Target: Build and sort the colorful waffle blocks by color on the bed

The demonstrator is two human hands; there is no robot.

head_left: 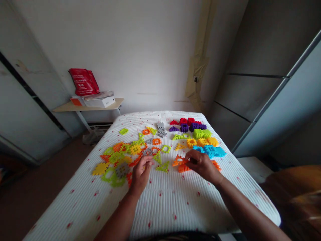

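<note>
My left hand (142,172) hovers at the near right side of a mixed heap of toothed plastic interlocking pieces, mostly lime green, orange, yellow and grey. Its thumb and fingers are drawn together; what they hold, if anything, I cannot make out. A lime green triangular piece (163,166) lies just to its right. My right hand (202,165) is over the orange group, fingers bent down in a pinch at an orange interlocking piece (178,160). Beneath and beside that hand are more orange pieces (184,168), partly covered by it.
Colour groups line the bed's right side: blue pieces (210,151), yellow pieces (202,142), green pieces (202,134), purple pieces (184,128) and red pieces (187,121). Grey pieces (161,129) stand mid-back. A small table (117,104) with a red bag (84,82) is back left.
</note>
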